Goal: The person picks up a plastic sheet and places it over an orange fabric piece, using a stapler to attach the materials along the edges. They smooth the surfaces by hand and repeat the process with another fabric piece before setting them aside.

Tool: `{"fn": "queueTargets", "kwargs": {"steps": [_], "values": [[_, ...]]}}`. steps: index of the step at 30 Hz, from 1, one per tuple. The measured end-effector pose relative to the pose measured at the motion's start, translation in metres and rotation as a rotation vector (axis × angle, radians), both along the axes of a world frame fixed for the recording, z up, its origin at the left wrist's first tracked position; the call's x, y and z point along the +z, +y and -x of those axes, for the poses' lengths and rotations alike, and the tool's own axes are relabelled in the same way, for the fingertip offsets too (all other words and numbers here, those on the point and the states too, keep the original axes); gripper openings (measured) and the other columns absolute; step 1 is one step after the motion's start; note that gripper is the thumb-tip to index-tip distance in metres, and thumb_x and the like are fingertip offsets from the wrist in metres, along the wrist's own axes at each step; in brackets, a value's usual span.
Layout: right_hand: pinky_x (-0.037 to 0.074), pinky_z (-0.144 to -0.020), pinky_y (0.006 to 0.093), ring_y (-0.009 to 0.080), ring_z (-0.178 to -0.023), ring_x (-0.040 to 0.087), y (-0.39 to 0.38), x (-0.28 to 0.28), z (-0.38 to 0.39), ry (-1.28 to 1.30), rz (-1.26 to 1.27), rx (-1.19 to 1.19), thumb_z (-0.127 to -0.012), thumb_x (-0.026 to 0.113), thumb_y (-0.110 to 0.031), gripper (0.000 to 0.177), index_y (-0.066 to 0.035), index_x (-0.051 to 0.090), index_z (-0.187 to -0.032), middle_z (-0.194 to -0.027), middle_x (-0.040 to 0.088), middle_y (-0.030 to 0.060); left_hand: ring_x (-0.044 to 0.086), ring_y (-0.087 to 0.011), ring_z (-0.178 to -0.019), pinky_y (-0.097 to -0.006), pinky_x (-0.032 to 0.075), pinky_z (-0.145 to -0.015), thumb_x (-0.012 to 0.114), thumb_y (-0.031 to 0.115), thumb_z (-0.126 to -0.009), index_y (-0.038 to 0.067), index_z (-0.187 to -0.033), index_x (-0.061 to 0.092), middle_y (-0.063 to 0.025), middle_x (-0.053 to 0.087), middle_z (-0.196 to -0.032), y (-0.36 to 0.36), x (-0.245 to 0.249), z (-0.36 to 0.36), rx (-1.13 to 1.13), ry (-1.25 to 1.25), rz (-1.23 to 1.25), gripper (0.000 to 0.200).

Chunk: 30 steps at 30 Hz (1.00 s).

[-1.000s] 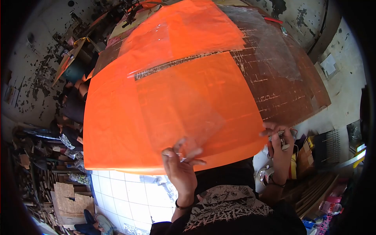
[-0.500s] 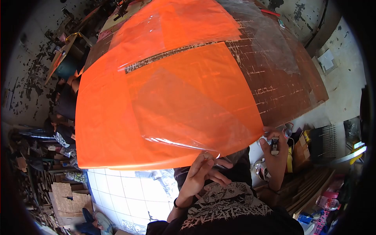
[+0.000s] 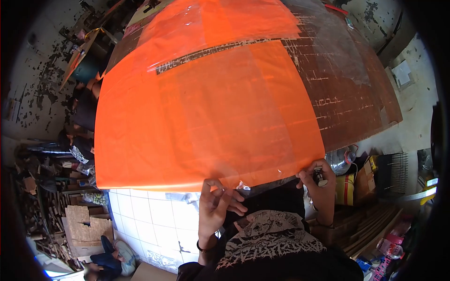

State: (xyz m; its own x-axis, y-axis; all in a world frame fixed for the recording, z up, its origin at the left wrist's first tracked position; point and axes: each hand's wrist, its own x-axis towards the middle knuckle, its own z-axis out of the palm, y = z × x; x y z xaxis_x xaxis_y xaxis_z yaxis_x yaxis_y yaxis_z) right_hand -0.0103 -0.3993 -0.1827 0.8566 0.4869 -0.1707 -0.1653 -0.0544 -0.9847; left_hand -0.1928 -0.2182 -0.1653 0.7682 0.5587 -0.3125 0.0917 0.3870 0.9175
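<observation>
- The big brown table (image 3: 361, 93) fills most of the view. It has white scratch marks on it and runs from near the person to far away.
- A large orange sheet (image 3: 140, 140) lies flat on the near left part of the table. Its near edge hangs just over the table edge, right by the person's hands.
- A clear film (image 3: 234, 117) lies on top of the orange sheet. It is see-through and shiny, and it reaches down to the near edge.
- A second orange sheet (image 3: 234, 18) lies farther away on the table. There is a thin brown gap between the two sheets.
- A white tiled floor (image 3: 150, 225) shows below the table on the near left.
- Another person (image 3: 84, 110) in dark clothes is by the far left side of the table.
- A black wire crate (image 3: 391, 173) sits on the right, below the table edge.
- A yellow box (image 3: 344, 189) stands just left of the crate, near the right hand.
- The left hand (image 3: 213, 206) is at the near edge of the orange sheet, in the middle. Its fingers are bent and touch the edge where the clear film ends. I cannot tell if it is pinching the film or only touching it.
- The right hand (image 3: 321, 185) is at the near right corner of the orange sheet. It is closed and grips a small tool.
- The small tool (image 3: 319, 176) is black and silver. It sits between the fingers and touches the sheet's corner.
</observation>
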Motion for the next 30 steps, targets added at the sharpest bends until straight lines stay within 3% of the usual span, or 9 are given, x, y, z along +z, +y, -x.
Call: {"fn": "queueTargets", "kwargs": {"steps": [4, 7, 10, 13, 14, 15, 18, 23, 30], "values": [[0.05, -0.053, 0.022, 0.01, -0.06, 0.061, 0.008, 0.005, 0.006, 0.026, -0.05, 0.012, -0.082, 0.068, -0.001, 0.02, -0.003, 0.049, -0.088, -0.074, 0.062, 0.0067, 0.065, -0.0216, -0.055, -0.0282, 0.054, -0.046, 0.052, 0.002, -0.093, 0.003, -0.11, 0.028, -0.0144, 0.06, -0.069, -0.004, 0.001, -0.011, 0.21, 0.004, -0.073, 0.029], [0.049, -0.052, 0.0209, 0.0085, -0.058, 0.058, 0.006, 0.005, 0.006, 0.016, -0.08, -0.016, -0.082, 0.068, -0.001, 0.021, -0.005, 0.048, -0.089, -0.074, 0.062, 0.0063, 0.059, -0.0149, -0.048, -0.0232, 0.046, -0.043, 0.057, 0.003, -0.091, 0.004, -0.113, 0.027, -0.0107, 0.058, -0.065, 0.0, 0.015, -0.01, 0.174, 0.119, -0.163, 0.037], [0.045, -0.05, 0.019, 0.0071, -0.057, 0.056, -0.003, 0.003, 0.002, -0.017, -0.061, -0.12, -0.082, 0.068, -0.001, 0.022, -0.006, 0.048, -0.089, -0.075, 0.062, 0.0056, 0.057, -0.0116, -0.057, -0.0256, 0.043, -0.049, 0.065, 0.002, -0.085, 0.003, -0.11, 0.037, -0.0086, 0.06, -0.07, 0.013, 0.0, -0.005, 0.665, 0.026, -0.549, 0.038], [0.04, -0.048, 0.0173, 0.0062, -0.056, 0.055, -0.018, -0.002, -0.005, 0.001, -0.048, -0.206, -0.082, 0.068, -0.001, 0.022, -0.007, 0.048, -0.088, -0.075, 0.062, 0.0047, 0.055, -0.0172, -0.067, -0.0294, 0.046, -0.065, 0.065, 0.009, -0.082, 0.0, -0.101, 0.052, -0.0095, 0.061, -0.082, 0.028, 0.016, -0.012, 0.4, 0.226, -1.182, 0.025], [0.039, -0.047, 0.0169, 0.006, -0.056, 0.054, -0.022, -0.003, -0.006, 0.016, -0.047, -0.23, -0.082, 0.067, -0.001, 0.022, -0.007, 0.048, -0.088, -0.075, 0.062, 0.0044, 0.057, -0.024, -0.093, -0.0393, 0.045, -0.085, 0.069, 0.019, -0.079, 0.001, -0.097, 0.061, -0.0141, 0.06, -0.099, 0.028, 0.024, -0.026, 0.231, 0.195, -1.264, 0.027], [0.038, -0.047, 0.0165, 0.0058, -0.057, 0.055, -0.025, -0.003, -0.005, 0.071, -0.054, -0.271, -0.082, 0.067, 0.0, 0.022, -0.007, 0.047, -0.088, -0.075, 0.062, 0.0046, 0.053, -0.0311, -0.115, -0.0452, 0.04, -0.098, 0.07, 0.027, -0.079, 0.004, -0.112, 0.063, -0.0192, 0.057, -0.118, 0.026, 0.027, -0.04, 0.015, 0.187, -1.319, 0.041], [0.038, -0.048, 0.0166, 0.006, -0.057, 0.055, -0.034, -0.007, -0.003, 0.028, -0.077, -0.233, -0.082, 0.067, -0.001, 0.022, -0.007, 0.047, -0.089, -0.076, 0.063, 0.0054, 0.042, -0.0336, -0.131, -0.0495, 0.03, -0.108, 0.071, 0.033, -0.078, 0.006, -0.123, 0.06, -0.0189, 0.05, -0.135, 0.016, 0.022, -0.074, -0.279, 0.206, -1.5, 0.053], [0.04, -0.048, 0.0173, 0.0058, -0.058, 0.055, -0.039, -0.007, -0.004, 0.046, -0.064, -0.261, -0.084, 0.066, -0.003, 0.021, -0.006, 0.047, -0.089, -0.077, 0.063, 0.0061, 0.037, -0.0343, -0.134, -0.0509, 0.025, -0.111, 0.07, 0.039, -0.078, 0.007, -0.127, 0.058, -0.0169, 0.042, -0.142, 0.017, 0.017, -0.091, -0.353, 0.217, -1.49, 0.06], [0.04, -0.052, 0.0169, 0.0029, -0.062, 0.051, -0.042, -0.014, -0.018, 0.093, -0.042, -0.184, -0.085, 0.067, -0.008, 0.019, -0.005, 0.049, -0.09, -0.098, 0.063, 0.0093, 0.037, -0.035, -0.134, -0.0497, 0.025, -0.111, 0.07, 0.039, -0.079, 0.008, -0.13, 0.055, -0.0166, 0.043, -0.142, 0.01, 0.012, -0.098, -0.309, 0.261, -1.546, 0.062]]}}
